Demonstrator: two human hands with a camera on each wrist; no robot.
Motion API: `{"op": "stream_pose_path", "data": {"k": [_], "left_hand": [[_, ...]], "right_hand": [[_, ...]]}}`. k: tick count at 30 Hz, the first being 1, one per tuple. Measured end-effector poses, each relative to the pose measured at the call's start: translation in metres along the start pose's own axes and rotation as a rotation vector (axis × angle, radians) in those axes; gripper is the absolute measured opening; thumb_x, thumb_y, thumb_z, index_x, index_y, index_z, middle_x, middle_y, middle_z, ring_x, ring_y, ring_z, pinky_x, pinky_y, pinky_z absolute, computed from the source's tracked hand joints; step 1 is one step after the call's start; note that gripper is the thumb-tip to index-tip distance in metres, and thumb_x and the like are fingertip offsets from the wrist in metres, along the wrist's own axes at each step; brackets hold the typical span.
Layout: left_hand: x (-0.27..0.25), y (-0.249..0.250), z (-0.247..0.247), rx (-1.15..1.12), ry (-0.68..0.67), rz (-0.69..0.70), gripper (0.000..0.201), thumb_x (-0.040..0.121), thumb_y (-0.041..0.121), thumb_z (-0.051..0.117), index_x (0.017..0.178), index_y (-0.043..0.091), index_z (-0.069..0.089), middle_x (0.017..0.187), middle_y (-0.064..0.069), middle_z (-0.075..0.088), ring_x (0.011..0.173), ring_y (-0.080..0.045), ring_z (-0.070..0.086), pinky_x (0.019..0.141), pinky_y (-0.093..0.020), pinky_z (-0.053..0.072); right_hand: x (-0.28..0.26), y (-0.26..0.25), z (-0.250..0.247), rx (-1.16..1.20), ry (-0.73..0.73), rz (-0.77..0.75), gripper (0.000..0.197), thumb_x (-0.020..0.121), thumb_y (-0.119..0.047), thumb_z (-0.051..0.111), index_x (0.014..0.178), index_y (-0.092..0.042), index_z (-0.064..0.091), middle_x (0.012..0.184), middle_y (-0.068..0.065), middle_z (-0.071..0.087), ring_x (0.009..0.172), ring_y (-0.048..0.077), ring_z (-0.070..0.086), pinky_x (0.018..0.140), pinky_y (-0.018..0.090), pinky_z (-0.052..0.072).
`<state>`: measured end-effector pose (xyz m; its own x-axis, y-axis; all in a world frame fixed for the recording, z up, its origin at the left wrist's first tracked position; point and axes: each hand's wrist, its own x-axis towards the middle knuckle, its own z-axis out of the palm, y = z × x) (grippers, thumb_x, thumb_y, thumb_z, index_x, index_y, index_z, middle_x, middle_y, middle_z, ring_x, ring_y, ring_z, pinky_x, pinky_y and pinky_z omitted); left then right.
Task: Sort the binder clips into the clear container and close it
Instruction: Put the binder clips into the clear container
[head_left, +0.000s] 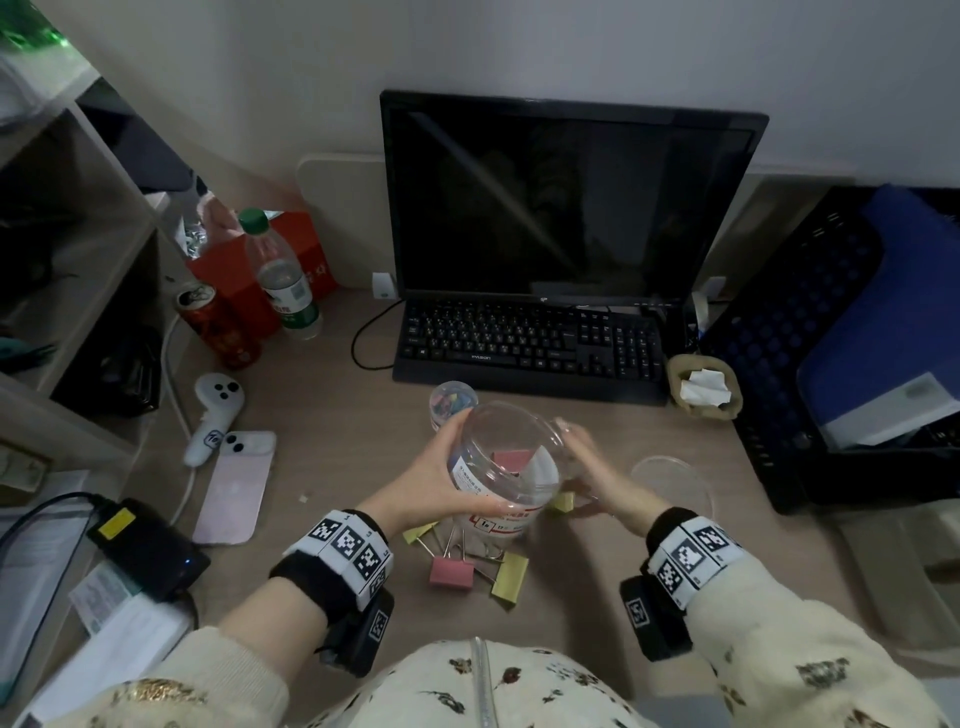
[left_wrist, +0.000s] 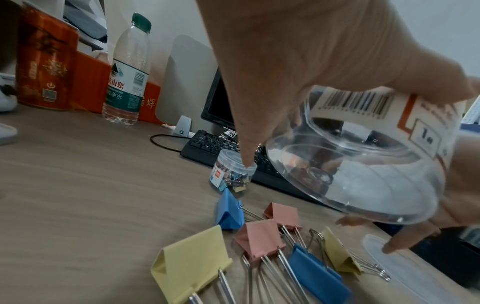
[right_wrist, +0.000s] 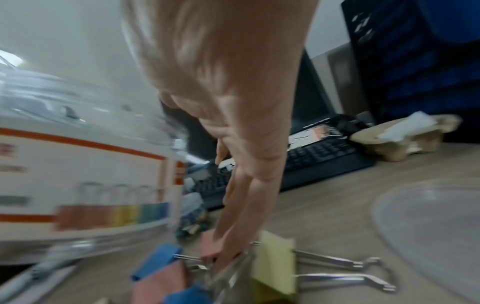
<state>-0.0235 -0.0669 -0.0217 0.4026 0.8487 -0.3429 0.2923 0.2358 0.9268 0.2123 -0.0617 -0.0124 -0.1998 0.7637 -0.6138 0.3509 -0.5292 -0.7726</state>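
my left hand (head_left: 439, 480) wrapped round the clear container (head_left: 511, 462), held tipped above the desk (head_left: 332, 415), one pink clip (head_left: 511, 458) inside, my right hand (head_left: 597, 475) reaching down, fingers (right_wrist: 228, 236) touching the binder clips (left_wrist: 259, 236) under it, i cannot tell if it grips one, lid (head_left: 670, 480) flat nearby

Seven binder clips (left_wrist: 259, 238) lay below the one big jar (left_wrist: 363, 164): two yellow, three pink, two blue; one small jar (left_wrist: 232, 170) behind.

A wood-grain desk (head_left: 337, 395) stands against a plain pale wall (head_left: 519, 47), with open light-wood shelving (head_left: 78, 249) at its left, a black perforated crate (head_left: 810, 332) at its right, under dim, even light.
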Motion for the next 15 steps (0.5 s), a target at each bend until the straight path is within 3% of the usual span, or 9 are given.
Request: {"op": "stream_pose_path", "data": {"k": [3,5,7,8,10,12,14,15], "left_hand": [[-0.002,0.000,-0.001,0.016,0.047,0.001,0.122,0.060,0.034,0.096,0.154,0.037,0.018,0.151,0.015,0.035,0.133,0.004,0.043,0.115,-0.028,0.038],[-0.003,-0.001,-0.005,0.080,0.057,-0.037,0.130,0.057,0.048,0.094,0.155,0.044,0.007,0.161,0.010,0.015,0.145,-0.012,0.031,0.119,-0.039,0.032],[-0.004,0.000,-0.008,0.049,-0.015,-0.103,0.132,0.059,0.059,0.088,0.152,0.052,-0.006,0.166,0.005,-0.003,0.141,-0.031,0.039,0.112,-0.044,0.043],[-0.005,0.001,-0.007,0.012,-0.049,-0.134,0.130,0.062,0.063,0.083,0.151,0.053,-0.011,0.167,0.000,-0.007,0.133,-0.037,0.049,0.099,-0.041,0.053],[-0.005,0.003,-0.006,-0.068,-0.072,-0.189,0.117,0.070,0.069,0.070,0.151,0.052,-0.012,0.167,-0.008,-0.003,0.122,-0.045,0.056,0.076,-0.035,0.061],[-0.005,0.001,-0.006,-0.214,-0.075,-0.243,0.099,0.076,0.066,0.066,0.150,0.052,0.002,0.164,-0.014,0.017,0.124,-0.045,0.055,0.075,-0.041,0.063],[-0.005,-0.003,-0.008,-0.310,-0.065,-0.275,0.090,0.073,0.057,0.074,0.145,0.050,0.020,0.153,-0.012,0.039,0.115,-0.040,0.063,0.077,-0.045,0.062],[-0.004,-0.006,-0.008,-0.324,-0.050,-0.270,0.089,0.070,0.054,0.075,0.144,0.048,0.026,0.149,-0.009,0.044,0.111,-0.038,0.065,0.076,-0.044,0.062]], "right_hand": [[0.001,-0.008,0.019,0.138,-0.098,0.012,0.080,0.079,-0.068,0.050,0.148,-0.041,0.021,0.147,-0.006,0.032,0.111,0.034,0.059,0.064,0.041,0.059],[0.002,-0.009,0.023,0.189,-0.076,-0.047,0.056,0.091,-0.049,0.056,0.141,-0.046,0.031,0.147,-0.009,0.037,0.106,0.034,0.064,0.068,0.046,0.060],[0.001,-0.010,0.025,0.176,-0.045,-0.110,0.045,0.096,-0.036,0.055,0.132,-0.052,0.034,0.142,-0.006,0.043,0.105,0.031,0.065,0.070,0.045,0.061],[0.000,-0.010,0.026,0.167,-0.033,-0.129,0.047,0.097,-0.033,0.054,0.134,-0.051,0.032,0.142,-0.006,0.043,0.108,0.029,0.063,0.067,0.040,0.060],[-0.004,-0.011,0.027,0.146,-0.031,-0.146,0.054,0.096,-0.037,0.055,0.141,-0.046,0.027,0.140,-0.011,0.041,0.111,0.023,0.061,0.067,0.038,0.060],[-0.006,-0.011,0.025,0.103,-0.044,-0.140,0.059,0.092,-0.053,0.052,0.144,-0.043,0.027,0.138,-0.017,0.040,0.114,0.015,0.056,0.075,0.038,0.060],[-0.005,-0.011,0.019,0.106,-0.051,-0.111,0.060,0.090,-0.069,0.038,0.142,-0.038,0.038,0.139,-0.009,0.048,0.112,0.016,0.055,0.075,0.033,0.059],[-0.002,-0.008,0.015,0.133,-0.021,-0.092,0.056,0.093,-0.068,0.031,0.136,-0.035,0.045,0.131,-0.006,0.055,0.108,0.019,0.060,0.074,0.032,0.058]]}}
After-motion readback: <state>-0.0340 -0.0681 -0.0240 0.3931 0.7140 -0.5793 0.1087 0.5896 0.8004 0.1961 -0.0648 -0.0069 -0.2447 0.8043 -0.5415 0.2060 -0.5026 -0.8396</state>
